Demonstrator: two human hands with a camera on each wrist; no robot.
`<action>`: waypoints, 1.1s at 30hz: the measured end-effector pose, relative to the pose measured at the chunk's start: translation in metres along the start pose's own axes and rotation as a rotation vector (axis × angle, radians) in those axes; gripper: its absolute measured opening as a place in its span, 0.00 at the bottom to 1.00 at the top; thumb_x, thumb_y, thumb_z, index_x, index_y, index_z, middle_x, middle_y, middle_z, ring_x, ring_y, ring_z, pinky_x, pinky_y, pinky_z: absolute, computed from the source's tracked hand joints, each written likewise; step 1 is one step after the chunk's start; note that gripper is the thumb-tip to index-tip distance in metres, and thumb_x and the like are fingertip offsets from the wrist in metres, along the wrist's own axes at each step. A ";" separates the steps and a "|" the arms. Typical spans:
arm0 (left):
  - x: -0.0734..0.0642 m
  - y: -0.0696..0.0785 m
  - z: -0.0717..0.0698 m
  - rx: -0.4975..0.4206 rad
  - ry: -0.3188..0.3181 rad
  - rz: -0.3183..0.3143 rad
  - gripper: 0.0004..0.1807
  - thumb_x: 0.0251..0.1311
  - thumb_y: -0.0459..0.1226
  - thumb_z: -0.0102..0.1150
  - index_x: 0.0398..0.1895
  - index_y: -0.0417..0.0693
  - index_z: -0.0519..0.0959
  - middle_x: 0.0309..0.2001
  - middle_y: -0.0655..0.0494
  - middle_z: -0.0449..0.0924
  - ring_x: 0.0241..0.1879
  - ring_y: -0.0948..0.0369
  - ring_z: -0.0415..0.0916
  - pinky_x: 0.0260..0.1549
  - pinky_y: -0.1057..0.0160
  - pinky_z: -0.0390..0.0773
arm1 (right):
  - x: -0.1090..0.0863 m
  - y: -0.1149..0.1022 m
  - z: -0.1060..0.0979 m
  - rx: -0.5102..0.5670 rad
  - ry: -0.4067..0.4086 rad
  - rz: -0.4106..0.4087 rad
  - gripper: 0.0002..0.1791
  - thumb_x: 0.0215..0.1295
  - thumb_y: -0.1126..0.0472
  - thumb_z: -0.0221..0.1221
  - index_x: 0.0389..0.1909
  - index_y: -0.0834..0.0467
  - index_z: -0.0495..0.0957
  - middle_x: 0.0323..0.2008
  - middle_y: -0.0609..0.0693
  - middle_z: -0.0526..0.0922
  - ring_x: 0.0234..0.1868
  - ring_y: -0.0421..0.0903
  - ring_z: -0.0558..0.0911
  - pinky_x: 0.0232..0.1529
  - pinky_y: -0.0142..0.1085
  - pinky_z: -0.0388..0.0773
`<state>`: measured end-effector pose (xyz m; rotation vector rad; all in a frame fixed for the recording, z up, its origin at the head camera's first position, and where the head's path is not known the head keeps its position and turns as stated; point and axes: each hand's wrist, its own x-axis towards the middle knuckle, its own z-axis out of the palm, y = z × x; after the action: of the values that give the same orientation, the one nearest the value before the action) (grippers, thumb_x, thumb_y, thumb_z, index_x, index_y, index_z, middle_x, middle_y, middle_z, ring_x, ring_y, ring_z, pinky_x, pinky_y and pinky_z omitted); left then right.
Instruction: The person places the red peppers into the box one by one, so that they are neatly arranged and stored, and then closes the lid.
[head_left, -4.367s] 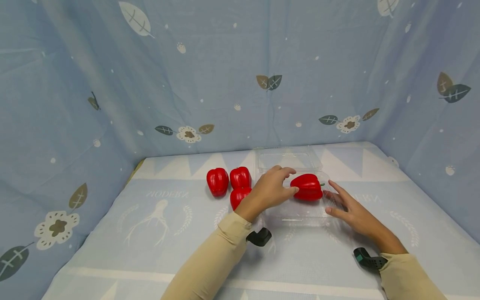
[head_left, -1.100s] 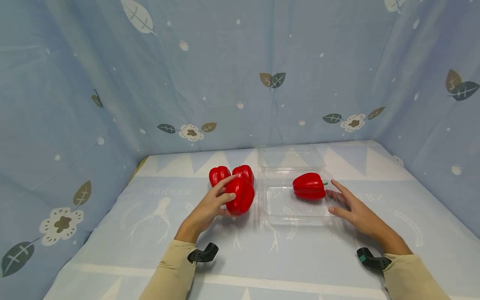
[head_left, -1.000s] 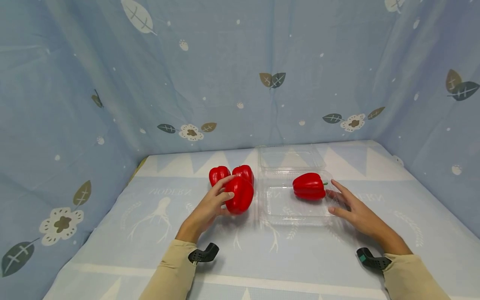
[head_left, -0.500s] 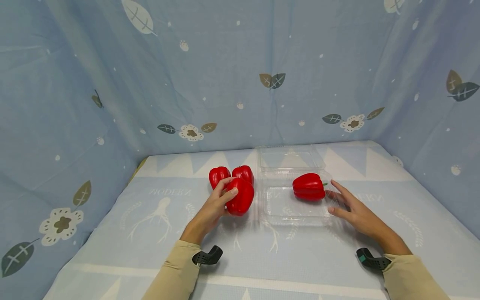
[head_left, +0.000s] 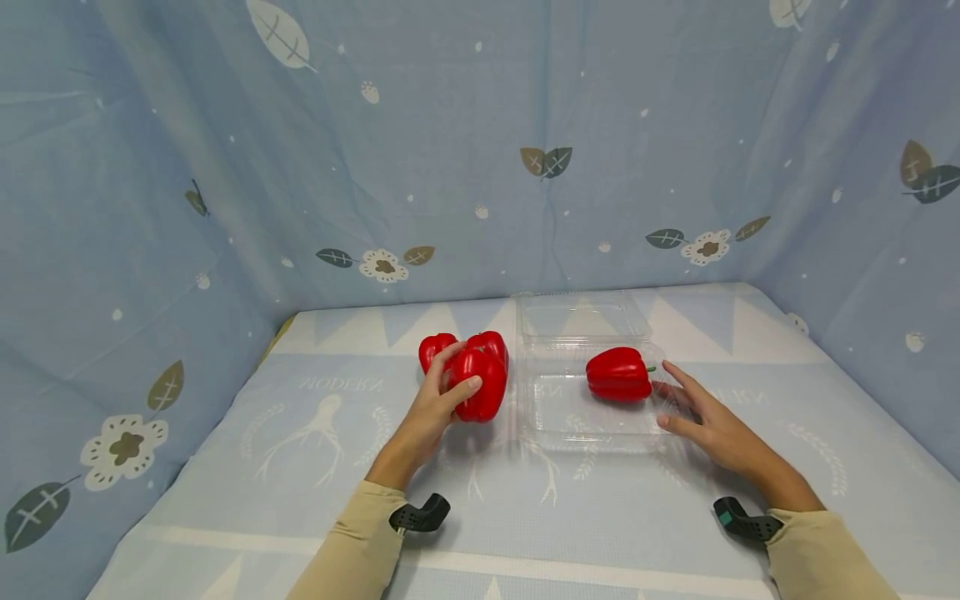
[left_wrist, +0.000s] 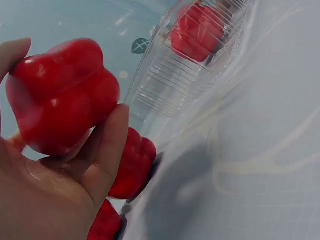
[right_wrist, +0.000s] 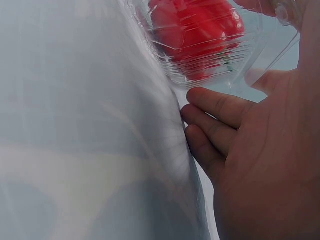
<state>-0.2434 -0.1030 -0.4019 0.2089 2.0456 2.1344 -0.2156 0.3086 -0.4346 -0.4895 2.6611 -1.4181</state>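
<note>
My left hand [head_left: 426, 417] grips a red bell pepper [head_left: 482, 385], thumb on its near side and fingers round its left. In the left wrist view this bell pepper [left_wrist: 62, 95] is held off the table, its lobed end toward the camera. Two more bell peppers [head_left: 435, 350] sit just behind, partly hidden. At the right, an open clear plastic clamshell box [head_left: 555, 417] holds one bell pepper [head_left: 618, 374] on its side, green stem pointing right. My right hand [head_left: 712, 425] rests at the box's right wall with fingers spread and relaxed; contact with the wall is hard to tell.
The box's clear lid [head_left: 581, 318] lies folded back behind it, near the back curtain [head_left: 450, 167]. A pale patterned cloth [head_left: 322, 517] covers the table, and curtains hang on both sides.
Earlier my left hand was at the pepper in the box; it went left and took hold of another pepper. Lately that pepper has turned and risen slightly. The right hand stays put.
</note>
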 end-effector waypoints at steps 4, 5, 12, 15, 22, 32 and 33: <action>0.001 -0.002 0.002 -0.016 0.021 -0.005 0.43 0.59 0.43 0.67 0.75 0.59 0.56 0.70 0.47 0.62 0.67 0.45 0.62 0.55 0.49 0.78 | -0.001 0.000 0.000 0.000 -0.001 -0.003 0.48 0.72 0.54 0.58 0.81 0.50 0.37 0.73 0.69 0.59 0.73 0.70 0.56 0.60 0.76 0.51; 0.002 -0.002 0.003 -0.019 0.026 -0.009 0.43 0.59 0.43 0.67 0.75 0.57 0.56 0.70 0.47 0.63 0.67 0.46 0.63 0.55 0.49 0.77 | -0.001 0.000 0.000 -0.001 -0.001 -0.004 0.48 0.72 0.54 0.58 0.81 0.50 0.37 0.73 0.69 0.59 0.73 0.70 0.56 0.60 0.76 0.51; 0.002 -0.002 0.006 -0.002 0.000 0.004 0.43 0.57 0.41 0.69 0.74 0.55 0.57 0.70 0.47 0.64 0.67 0.46 0.63 0.57 0.49 0.76 | -0.002 0.000 -0.001 -0.014 0.004 -0.001 0.48 0.72 0.54 0.58 0.81 0.51 0.37 0.73 0.69 0.59 0.73 0.70 0.56 0.61 0.76 0.52; 0.001 -0.001 0.007 0.013 -0.034 0.026 0.42 0.58 0.40 0.68 0.74 0.56 0.59 0.70 0.48 0.65 0.67 0.47 0.64 0.56 0.49 0.77 | -0.001 0.000 -0.001 -0.016 0.003 0.003 0.48 0.72 0.53 0.58 0.81 0.51 0.37 0.73 0.68 0.59 0.73 0.69 0.56 0.61 0.75 0.52; -0.001 0.003 0.009 0.060 -0.042 0.035 0.41 0.59 0.41 0.68 0.75 0.61 0.61 0.67 0.49 0.66 0.65 0.48 0.67 0.55 0.48 0.78 | -0.001 -0.001 -0.001 -0.020 0.006 -0.001 0.48 0.72 0.53 0.58 0.81 0.52 0.37 0.72 0.69 0.60 0.73 0.69 0.57 0.61 0.75 0.52; 0.004 0.008 0.019 0.110 -0.042 0.060 0.43 0.58 0.43 0.71 0.75 0.64 0.61 0.69 0.52 0.65 0.67 0.50 0.66 0.54 0.48 0.78 | 0.001 0.000 0.000 -0.011 0.003 -0.010 0.48 0.72 0.54 0.58 0.81 0.53 0.38 0.72 0.69 0.60 0.73 0.70 0.56 0.61 0.76 0.51; 0.004 0.008 0.020 0.119 -0.040 0.059 0.43 0.57 0.43 0.71 0.75 0.63 0.62 0.69 0.53 0.65 0.67 0.50 0.66 0.54 0.48 0.78 | 0.001 0.000 0.000 -0.011 0.003 -0.011 0.48 0.72 0.54 0.58 0.81 0.53 0.38 0.72 0.69 0.60 0.73 0.70 0.56 0.61 0.76 0.51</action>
<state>-0.2433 -0.0827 -0.3928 0.3296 2.1719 2.0251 -0.2163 0.3081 -0.4350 -0.5047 2.6737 -1.4095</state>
